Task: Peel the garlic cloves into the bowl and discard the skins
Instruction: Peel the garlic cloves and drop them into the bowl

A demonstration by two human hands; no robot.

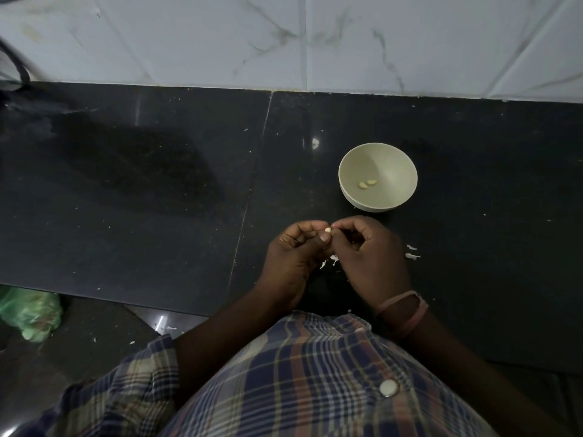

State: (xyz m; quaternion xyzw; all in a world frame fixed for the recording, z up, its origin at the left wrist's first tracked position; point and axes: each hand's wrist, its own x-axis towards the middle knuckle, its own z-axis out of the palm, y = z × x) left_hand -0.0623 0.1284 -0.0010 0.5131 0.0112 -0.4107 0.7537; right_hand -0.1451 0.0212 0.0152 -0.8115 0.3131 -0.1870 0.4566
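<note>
Black stone counter (157, 184) under white marbled wall tiles (410, 42), dim light. Garlic clove (422, 229) pinched between fingertips of left hand (295, 250) and right hand (367, 252), held just near of the bowl (400, 197), probably so it drops in quickly. Two peeled cloves (367, 183) lie inside. Loose skins (411, 252) scattered at the right hand, not yet discarded.

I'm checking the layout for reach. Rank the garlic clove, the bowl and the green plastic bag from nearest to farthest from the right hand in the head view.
1. Garlic clove: pinched at the fingertips of the right hand and left hand.
2. Bowl: just beyond the right hand, on the dark counter.
3. Green plastic bag: far left, below the counter edge.
</note>
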